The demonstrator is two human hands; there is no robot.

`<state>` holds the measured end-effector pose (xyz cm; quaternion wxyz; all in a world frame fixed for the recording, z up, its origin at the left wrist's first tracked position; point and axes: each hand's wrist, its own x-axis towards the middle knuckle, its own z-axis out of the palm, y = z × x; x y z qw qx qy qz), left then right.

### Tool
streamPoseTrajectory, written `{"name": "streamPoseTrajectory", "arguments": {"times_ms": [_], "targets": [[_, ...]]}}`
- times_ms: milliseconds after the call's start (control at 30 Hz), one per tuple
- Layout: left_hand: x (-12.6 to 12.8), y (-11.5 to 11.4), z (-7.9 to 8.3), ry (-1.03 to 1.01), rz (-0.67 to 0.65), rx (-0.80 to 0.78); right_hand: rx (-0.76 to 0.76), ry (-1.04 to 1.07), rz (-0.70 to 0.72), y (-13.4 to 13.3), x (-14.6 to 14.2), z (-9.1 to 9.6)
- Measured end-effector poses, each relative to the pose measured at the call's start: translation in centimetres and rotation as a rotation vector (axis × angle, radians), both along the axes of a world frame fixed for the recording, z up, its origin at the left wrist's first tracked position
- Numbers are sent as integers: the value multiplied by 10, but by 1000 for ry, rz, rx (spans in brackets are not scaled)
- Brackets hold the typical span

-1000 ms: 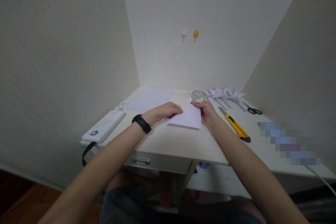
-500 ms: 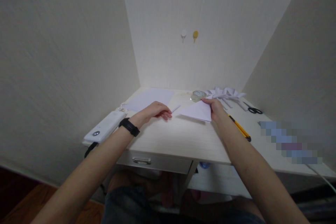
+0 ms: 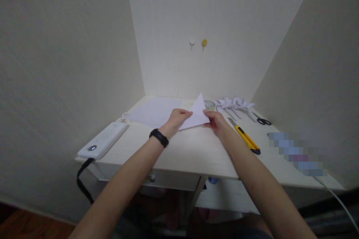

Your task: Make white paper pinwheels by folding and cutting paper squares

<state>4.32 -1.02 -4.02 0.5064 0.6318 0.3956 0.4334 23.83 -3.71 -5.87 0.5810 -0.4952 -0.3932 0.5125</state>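
Note:
Between my two hands a folded sheet of white paper [image 3: 197, 115] is held up above the desk, one corner pointing up and away from me. My left hand [image 3: 179, 117] pinches its left edge with the thumb on top; a black watch is on that wrist. My right hand [image 3: 215, 120] grips the right edge, thumb on the near face and fingers curled behind. Flat sheets of white paper [image 3: 151, 110] lie at the back left of the desk. Partly hidden behind the held paper is a roll of clear tape [image 3: 209, 104].
A yellow utility knife [image 3: 246, 139], blade out, lies right of my right forearm. Folded paper pieces [image 3: 235, 104] and black-handled scissors [image 3: 263, 120] are at the back right. On the left edge sits a white device [image 3: 105, 140] with a black strap. Walls enclose the desk [image 3: 193, 153].
My left hand has come right and taken hold of the paper's left edge. The paper has moved left and turned, its corner now pointing up. The thin white piece beside my left hand is hidden.

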Motion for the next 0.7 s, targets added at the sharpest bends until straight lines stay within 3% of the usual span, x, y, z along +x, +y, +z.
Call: {"name": "streamPoseTrajectory", "arguments": {"times_ms": [100, 200, 300, 467, 567, 700], "targets": [[-1, 9, -8, -72, 73, -28, -19, 16, -39, 0, -2, -1], [-3, 10, -12, -21, 117, 58, -2, 10, -62, -1, -5, -1], [-3, 4, -13, 171, 183, 291, 19, -3, -89, -1, -7, -1], [2, -10, -17, 440, 156, 714, 25, -55, -136, 1, -10, -2], [2, -12, -21, 534, 259, 756, 31, -86, -161, 3, -11, -5], [1, -13, -24, 611, 227, 783, 46, -116, -173, 3, -13, -8]]}}
